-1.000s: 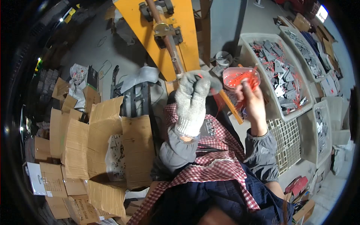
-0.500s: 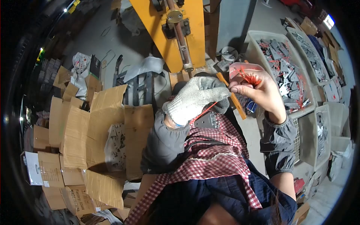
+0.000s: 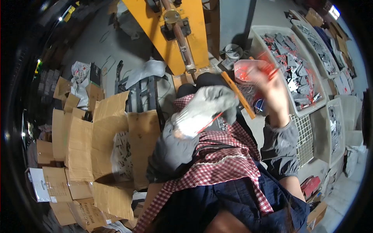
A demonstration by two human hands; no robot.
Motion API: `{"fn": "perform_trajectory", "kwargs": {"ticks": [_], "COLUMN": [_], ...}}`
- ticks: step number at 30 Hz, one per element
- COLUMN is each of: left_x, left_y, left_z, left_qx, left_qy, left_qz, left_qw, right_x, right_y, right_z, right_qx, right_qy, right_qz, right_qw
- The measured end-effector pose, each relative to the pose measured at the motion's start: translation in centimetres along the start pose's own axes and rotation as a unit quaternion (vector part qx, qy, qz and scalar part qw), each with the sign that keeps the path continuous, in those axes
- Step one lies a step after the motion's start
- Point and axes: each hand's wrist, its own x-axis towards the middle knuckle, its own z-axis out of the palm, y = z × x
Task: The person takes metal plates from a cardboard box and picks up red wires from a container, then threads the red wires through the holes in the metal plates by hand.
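My left hand (image 3: 211, 105), in a pale knitted glove, is closed over my lap. A thin red strip (image 3: 210, 122) comes out from under its fingers and slants down toward the wrist. Just below the glove, a dark grey metal bracket (image 3: 220, 123) with a hinge-like edge lies on the red checked apron (image 3: 221, 151), partly covered by the hand. My bare right hand (image 3: 270, 87) is smeared by motion, with a blurred bunch of red strips (image 3: 269, 71) at its fingers. Beside those fingers is a clear plastic tray (image 3: 241, 69) with red bits in it.
A yellow machine frame (image 3: 143, 25) with a steel rod rises ahead. An orange bar (image 3: 239, 95) lies between my hands. Large bins (image 3: 254, 37) of grey brackets and red strips stand at right. An open cardboard box (image 3: 105, 128) holding small parts is at left.
My right hand has moved away from the left glove, to the right, with the red bunch at its fingers. The left hand stays over my lap with the red strip. The view has shifted slightly.
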Motion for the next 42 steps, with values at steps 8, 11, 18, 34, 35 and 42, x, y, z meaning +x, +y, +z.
{"fn": "perform_trajectory", "kwargs": {"ticks": [8, 11, 18, 34, 35, 42], "left_x": [1.1, 2.0, 1.5, -3.8, -4.1, -3.8], "left_y": [-2.3, -3.0, -6.9, -16.6, -16.9, -6.4], "left_z": [-0.5, -0.4, -5.4, -11.6, -12.1, -8.3], "left_qx": [-0.013, -0.025, 0.256, 0.046, -0.071, 0.001], "left_qy": [0.113, 0.115, 0.207, 0.064, 0.095, 0.3], "left_qz": [0.19, 0.194, 0.076, 0.0, 0.086, 0.231], "left_qw": [0.975, 0.974, 0.941, 0.997, 0.989, 0.926], "right_x": [-1.4, -2.4, -2.7, -2.4, -1.9, 3.5], "right_y": [1.9, 4.0, 6.7, 11.8, 11.4, 9.6], "right_z": [2.3, 2.6, 1.0, -2.3, -1.8, 5.1], "right_qx": [-0.058, 0.066, 0.1, 0.148, 0.149, 0.06], "right_qy": [-0.006, -0.12, -0.005, 0.045, 0.032, -0.057], "right_qz": [0.008, 0.135, 0.224, 0.192, 0.188, 0.039], "right_qw": [0.998, 0.981, 0.97, 0.969, 0.97, 0.996]}}
